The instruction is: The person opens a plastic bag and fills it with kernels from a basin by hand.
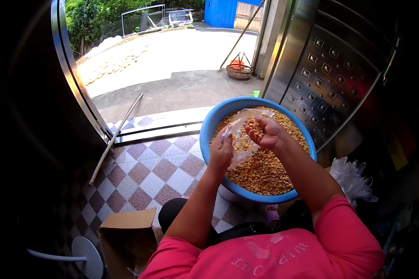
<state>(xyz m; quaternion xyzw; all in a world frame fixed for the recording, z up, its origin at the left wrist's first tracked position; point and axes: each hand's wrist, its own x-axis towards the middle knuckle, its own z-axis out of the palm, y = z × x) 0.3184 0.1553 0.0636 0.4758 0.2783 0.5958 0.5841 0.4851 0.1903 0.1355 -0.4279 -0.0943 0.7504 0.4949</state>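
Bag (239,135), clear plastic, is above the kernels (272,174) heaped in the tub (256,198). Left hand (222,151) clamps the bag's near-left edge between thumb and fingers. Right hand (269,134) is cupped, fingers curled round a small load of kernels, right at the bag (whether any sit inside it, can't tell; see-through film over the heap). Hands are close but apart from each other. Tub is blue, round, nearly full of yellow-tan kernels, and stands just in front of the seated person, raised on something pale, mostly hidden.

Pink shirt (284,262) with lettering fills the lower edge. Bunch of clear plastic (351,180) lies right of the tub, near the right forearm. Open carton (125,237) on the tiled floor (165,169), lower left; round pale disc (87,258) with a tube just beside it. Pole (115,140) slants across the sill on the left. Metal door (326,69) with studs on the right.

Outside: wicker basket (239,72) with something red in it, a stick (243,35) leaning near it, bright yard (172,51), greenery (97,18), blue wall (219,13) at the back.
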